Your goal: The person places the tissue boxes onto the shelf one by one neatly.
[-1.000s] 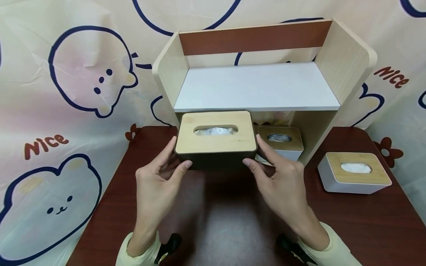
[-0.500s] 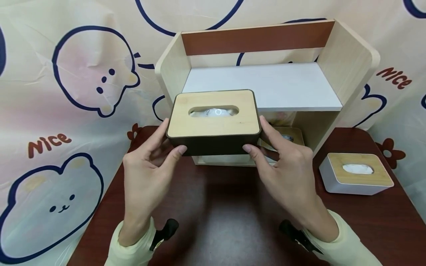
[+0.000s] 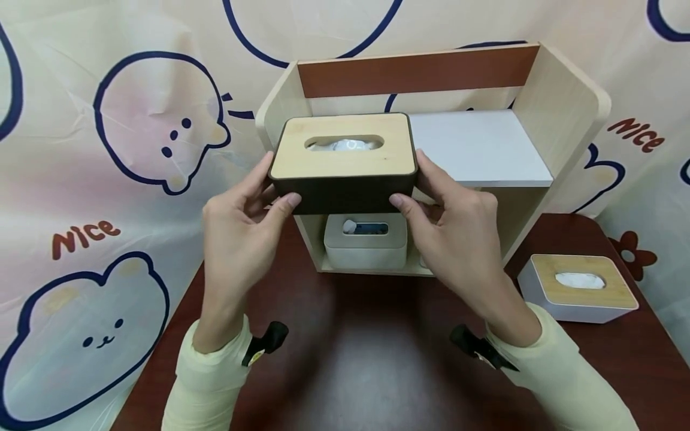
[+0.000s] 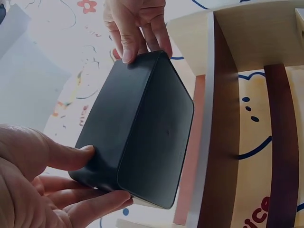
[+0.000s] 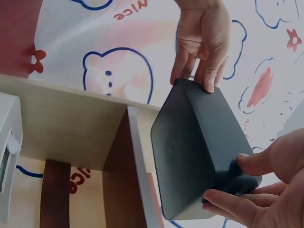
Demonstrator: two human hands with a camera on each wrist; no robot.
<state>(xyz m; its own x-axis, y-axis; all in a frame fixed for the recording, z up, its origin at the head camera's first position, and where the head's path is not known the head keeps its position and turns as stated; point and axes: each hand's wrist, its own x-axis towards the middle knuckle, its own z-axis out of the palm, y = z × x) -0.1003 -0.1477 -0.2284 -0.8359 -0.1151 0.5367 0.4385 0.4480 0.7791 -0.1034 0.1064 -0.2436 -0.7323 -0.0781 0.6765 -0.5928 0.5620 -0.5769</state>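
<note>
A dark tissue box [image 3: 345, 194] with a pale wooden lid is held up level in front of the shelf unit's left half, its top overlapping the upper board in the head view. My left hand [image 3: 237, 233] grips its left end, thumb on the front face and fingers round the side. At the right end, my right hand [image 3: 458, 239] grips it the same way. Both wrist views show the dark underside [image 4: 159, 137] held clear beside the shelf board's edge. White tissue shows through the lid's slot.
The wooden shelf unit has a white upper board [image 3: 480, 149] and a brown back rail [image 3: 420, 72]. In its lower compartment sits a light grey tissue box [image 3: 366, 251]. Another tissue box [image 3: 582, 293], white with a wooden lid, stands on the dark table [image 3: 366, 359] at right.
Both hands have raised the dark tissue box from before the lower compartment to the upper board's height. The light grey box below has come into view; the right hand now covers the wooden-lidded one there.
</note>
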